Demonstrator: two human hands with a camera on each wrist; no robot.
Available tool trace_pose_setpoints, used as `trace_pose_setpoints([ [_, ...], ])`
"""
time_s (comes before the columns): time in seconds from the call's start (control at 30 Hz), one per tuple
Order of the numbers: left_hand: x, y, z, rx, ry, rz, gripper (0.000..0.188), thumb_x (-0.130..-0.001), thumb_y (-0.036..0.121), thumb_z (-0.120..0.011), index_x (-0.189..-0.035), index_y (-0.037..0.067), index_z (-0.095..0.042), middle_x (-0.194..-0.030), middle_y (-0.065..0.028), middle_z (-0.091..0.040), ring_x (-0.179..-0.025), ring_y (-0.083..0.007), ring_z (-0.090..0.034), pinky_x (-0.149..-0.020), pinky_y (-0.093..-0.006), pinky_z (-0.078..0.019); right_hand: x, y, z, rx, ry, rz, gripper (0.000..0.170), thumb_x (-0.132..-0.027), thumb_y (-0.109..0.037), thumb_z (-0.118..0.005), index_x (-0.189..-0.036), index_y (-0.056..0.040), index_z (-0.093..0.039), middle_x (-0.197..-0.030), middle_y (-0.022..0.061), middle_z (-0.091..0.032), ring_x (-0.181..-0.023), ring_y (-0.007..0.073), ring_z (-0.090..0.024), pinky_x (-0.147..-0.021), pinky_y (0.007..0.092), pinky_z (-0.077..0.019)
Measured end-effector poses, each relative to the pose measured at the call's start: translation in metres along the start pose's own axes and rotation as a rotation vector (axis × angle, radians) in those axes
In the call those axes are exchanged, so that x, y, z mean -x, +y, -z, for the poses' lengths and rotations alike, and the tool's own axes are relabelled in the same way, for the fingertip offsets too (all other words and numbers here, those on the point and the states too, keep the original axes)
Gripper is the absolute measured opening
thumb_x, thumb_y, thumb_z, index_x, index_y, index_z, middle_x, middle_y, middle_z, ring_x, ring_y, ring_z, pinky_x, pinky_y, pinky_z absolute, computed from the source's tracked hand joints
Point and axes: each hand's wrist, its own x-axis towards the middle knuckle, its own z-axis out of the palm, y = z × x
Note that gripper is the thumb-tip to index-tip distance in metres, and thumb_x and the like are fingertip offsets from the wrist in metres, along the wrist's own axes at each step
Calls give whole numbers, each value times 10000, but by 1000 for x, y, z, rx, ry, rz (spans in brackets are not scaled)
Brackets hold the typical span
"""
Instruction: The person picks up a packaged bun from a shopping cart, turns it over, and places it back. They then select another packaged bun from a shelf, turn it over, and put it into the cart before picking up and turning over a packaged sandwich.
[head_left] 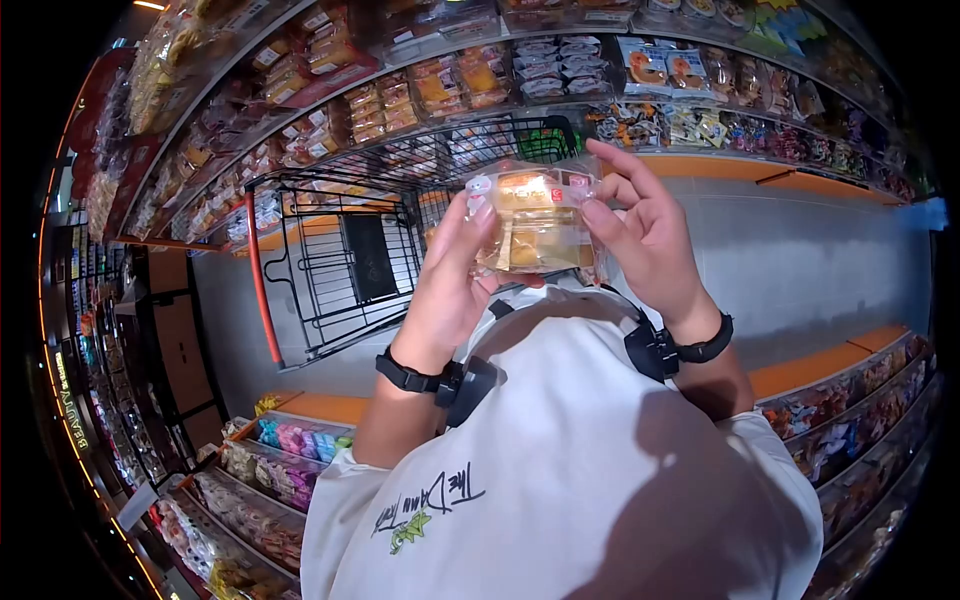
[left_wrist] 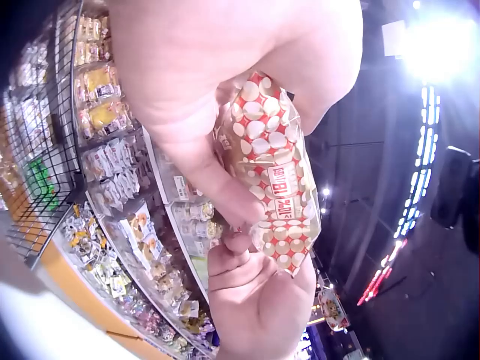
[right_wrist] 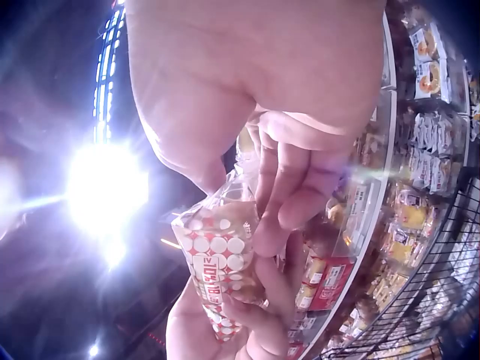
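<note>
A clear plastic package of golden baked goods [head_left: 540, 222] is held up in front of the chest. The left hand [head_left: 456, 275] grips its left end, thumb on the near face. At the other end the right hand [head_left: 650, 235] pinches the wrapper between thumb and fingers, with the index finger raised. Both wrist views show the wrapper's side with red and white dots and a printed label: the package [left_wrist: 274, 172] lies between the left hand [left_wrist: 202, 97] and the other hand; the package [right_wrist: 221, 259] also hangs below the right hand [right_wrist: 255, 97].
A black wire shopping cart [head_left: 345, 250] with a red handle [head_left: 264, 280] stands at the left, beyond the left forearm. Shelves of packaged snacks [head_left: 440, 85] curve across the front; lower shelves [head_left: 850, 410] with orange bases stand on both sides near the body.
</note>
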Motion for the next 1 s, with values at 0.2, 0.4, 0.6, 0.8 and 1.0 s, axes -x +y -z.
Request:
trace_pose_setpoints([
  [0.2,-4,-12,-17,-17,54,20,474,-1050,306,-480,-1448,65,-394,-1327,-121,-582,-1133,-237,-651,-809,-400,-611,11,3,17,-18,18,-22,615,-975,-100,-634,-1495,21,-327,-1067,68,-608,-864,85,-647,-671,211,-520],
  [0.4,-17,-39,-37,27,103,33,485,-1062,290,-424,-1473,39,-370,-1328,-158,-591,-1095,-270,-672,-793,-415,-618,5,0,53,17,-22,-49,607,-987,-94,-612,-1506,17,-316,-1045,55,-599,-859,72,-622,-691,207,-510],
  [0.6,-47,-75,-46,-87,183,-13,467,-1048,322,-500,-1423,46,-466,-1327,-72,-582,-1221,-140,-550,-1013,-300,-448,-13,-1,85,28,-40,-78,574,-997,-59,-583,-1511,3,-335,-981,19,-563,-879,42,-563,-759,172,-453],
  [0.8,-51,-86,-55,-163,260,-111,487,-1031,282,-495,-1423,-5,-463,-1346,-86,-574,-1253,-160,-519,-1079,-322,-381,-43,-6,103,87,-274,-168,619,-956,-59,-645,-1506,-16,-364,-996,6,-569,-873,52,-556,-801,195,-451],
  [1.0,-32,-114,-11,314,527,-178,476,-1035,327,-389,-1387,16,-462,-1354,-130,-569,-1294,-255,-528,-1099,-377,-390,-77,38,58,141,-564,-291,612,-884,-53,-736,-1423,-19,-448,-957,5,-612,-874,53,-565,-784,211,-472],
])
